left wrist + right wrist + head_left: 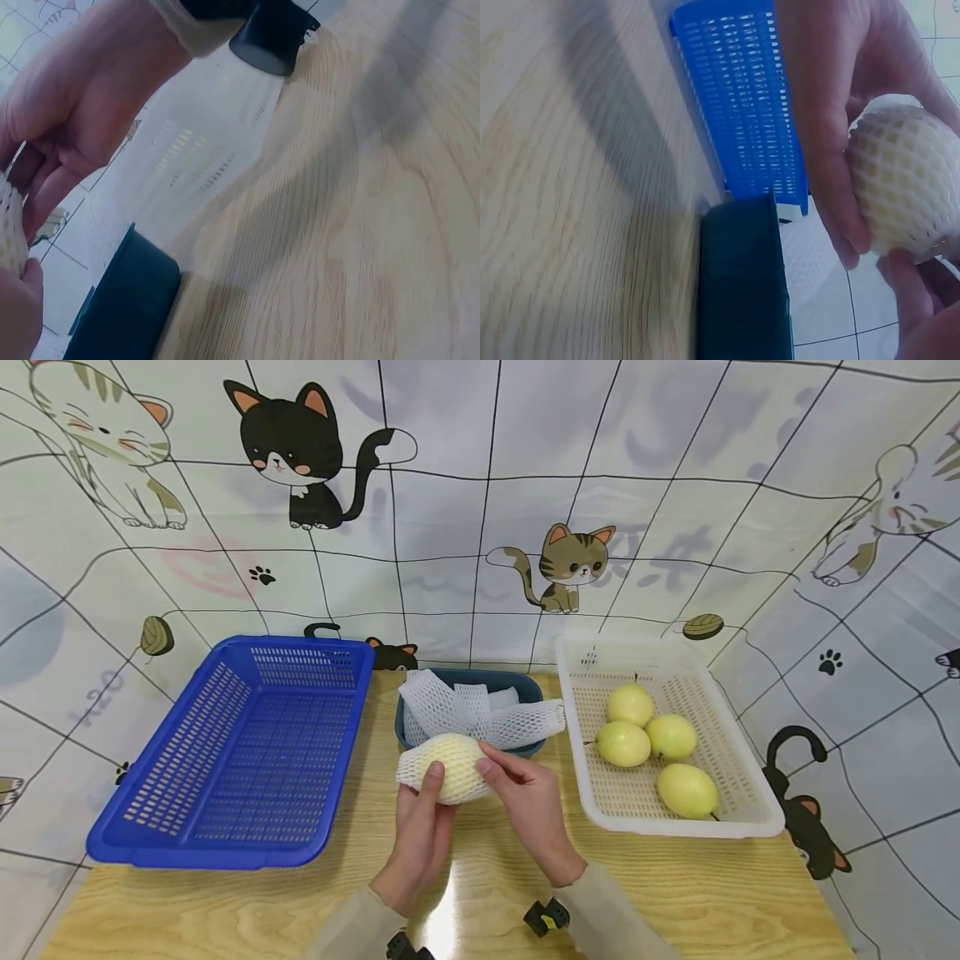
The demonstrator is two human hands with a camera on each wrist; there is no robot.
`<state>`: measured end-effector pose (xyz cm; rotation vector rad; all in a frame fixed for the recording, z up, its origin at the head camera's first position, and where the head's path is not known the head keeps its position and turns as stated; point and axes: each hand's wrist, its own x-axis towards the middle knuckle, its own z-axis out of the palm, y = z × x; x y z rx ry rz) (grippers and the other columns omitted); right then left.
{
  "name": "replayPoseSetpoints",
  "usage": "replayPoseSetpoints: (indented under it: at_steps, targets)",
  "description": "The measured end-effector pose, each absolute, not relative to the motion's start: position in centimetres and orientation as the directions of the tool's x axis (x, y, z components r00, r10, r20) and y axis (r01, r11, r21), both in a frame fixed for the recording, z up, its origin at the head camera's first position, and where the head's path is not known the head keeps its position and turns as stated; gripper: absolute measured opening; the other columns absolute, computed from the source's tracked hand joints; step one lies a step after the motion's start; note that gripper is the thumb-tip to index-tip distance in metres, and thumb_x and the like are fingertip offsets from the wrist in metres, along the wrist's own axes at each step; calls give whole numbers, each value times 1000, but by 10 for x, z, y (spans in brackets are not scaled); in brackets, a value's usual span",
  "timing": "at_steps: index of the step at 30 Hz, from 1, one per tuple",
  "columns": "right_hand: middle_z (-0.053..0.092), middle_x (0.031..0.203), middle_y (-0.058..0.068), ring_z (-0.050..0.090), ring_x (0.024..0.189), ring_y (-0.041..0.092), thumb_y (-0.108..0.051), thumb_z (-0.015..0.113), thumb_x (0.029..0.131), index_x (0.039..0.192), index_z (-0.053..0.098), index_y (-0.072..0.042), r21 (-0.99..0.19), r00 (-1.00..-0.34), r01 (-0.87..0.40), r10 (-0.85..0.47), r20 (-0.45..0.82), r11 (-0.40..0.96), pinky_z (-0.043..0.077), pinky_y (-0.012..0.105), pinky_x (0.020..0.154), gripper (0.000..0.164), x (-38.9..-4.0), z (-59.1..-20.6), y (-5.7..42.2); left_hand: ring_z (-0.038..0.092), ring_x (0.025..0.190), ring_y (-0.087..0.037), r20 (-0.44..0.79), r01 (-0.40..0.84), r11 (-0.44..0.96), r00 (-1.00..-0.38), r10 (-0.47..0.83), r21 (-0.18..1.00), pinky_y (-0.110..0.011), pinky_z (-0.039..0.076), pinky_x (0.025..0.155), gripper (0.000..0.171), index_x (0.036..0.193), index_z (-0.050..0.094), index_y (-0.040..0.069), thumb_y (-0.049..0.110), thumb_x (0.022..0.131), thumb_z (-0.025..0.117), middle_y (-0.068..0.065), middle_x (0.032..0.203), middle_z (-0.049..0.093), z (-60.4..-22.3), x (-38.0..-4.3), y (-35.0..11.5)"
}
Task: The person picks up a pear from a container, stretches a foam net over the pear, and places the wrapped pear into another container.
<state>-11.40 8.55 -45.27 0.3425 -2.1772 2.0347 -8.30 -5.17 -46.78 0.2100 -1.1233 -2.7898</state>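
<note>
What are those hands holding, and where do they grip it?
A net-wrapped fruit: the left hand holds its near side from below, and the right hand grips its right end.

foam net (452,760): matt, rough mesh | blue basket (217,853): smooth plastic | tabletop (720,893): grained wood, glossy

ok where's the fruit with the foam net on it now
In the head view, the netted fruit is below and slightly left of centre, held between the left hand and the right hand, in front of the teal bin of foam nets.
</note>
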Motion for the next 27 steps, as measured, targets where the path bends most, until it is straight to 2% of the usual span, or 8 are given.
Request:
replayPoseSetpoints:
  at_steps: [6,10,13,14,17,20,22,27]
  targets:
    - [78,105,7,73,93,13,-15,78,94,109,81,-4,-960,-963,-267,22,270,87,59,23,76,18,-114,-452,83,57,123,-19,-51,102,-726,-981,-186,680,-33,48,106,47,145,33,3,11,106,57,-10,137,51,-468,-81,-42]
    - [79,101,6,73,88,15,-19,78,94,106,81,-5,-961,-966,-255,18,258,107,59,24,73,19,-115,-452,85,56,125,-20,-49,94,-737,-984,-171,669,-34,48,108,45,146,32,2,12,107,55,-11,138,50,-470,-80,-43]
    - [78,107,5,72,92,16,-22,75,97,113,79,-8,-954,-965,-263,-65,256,144,59,25,76,22,-116,-451,88,58,123,-18,-83,59,-728,-984,-158,683,-32,50,105,43,146,33,4,20,110,52,-9,137,51,-470,-82,-48]
    - [76,114,5,72,97,17,-21,74,98,119,77,-8,-952,-960,-270,-112,255,146,59,26,80,24,-116,-451,90,58,122,-17,-91,49,-717,-984,-155,695,-31,51,103,44,146,34,5,24,110,51,-9,136,52,-469,-82,-50]
    - [63,139,6,67,115,23,-14,74,98,138,65,-11,-948,-930,-293,-269,252,126,56,30,94,41,-116,-451,94,60,119,-16,-110,10,-682,-985,-133,731,-29,53,99,49,147,34,4,33,110,48,-9,135,53,-467,-86,-58]
    - [48,155,7,59,130,29,-11,80,92,147,56,-13,-936,-886,-331,-379,265,118,51,35,103,60,-116,-453,98,60,119,-16,-109,-25,-650,-990,-91,759,-29,53,99,56,149,33,2,40,110,47,-11,136,53,-466,-89,-66]
    - [46,155,6,56,131,29,-12,84,88,146,57,-16,-917,-872,-369,-399,285,152,51,35,103,64,-116,-455,98,60,120,-17,-120,-53,-634,-991,-62,772,-29,53,99,59,150,32,1,43,110,45,-11,136,52,-466,-90,-69]
    - [54,141,5,59,124,24,-9,83,88,138,65,-15,-878,-871,-436,-339,356,197,56,32,97,54,-114,-460,96,60,119,-17,-147,-111,-607,-989,-10,787,-30,54,97,67,152,32,2,53,109,41,-11,137,52,-464,-91,-72]
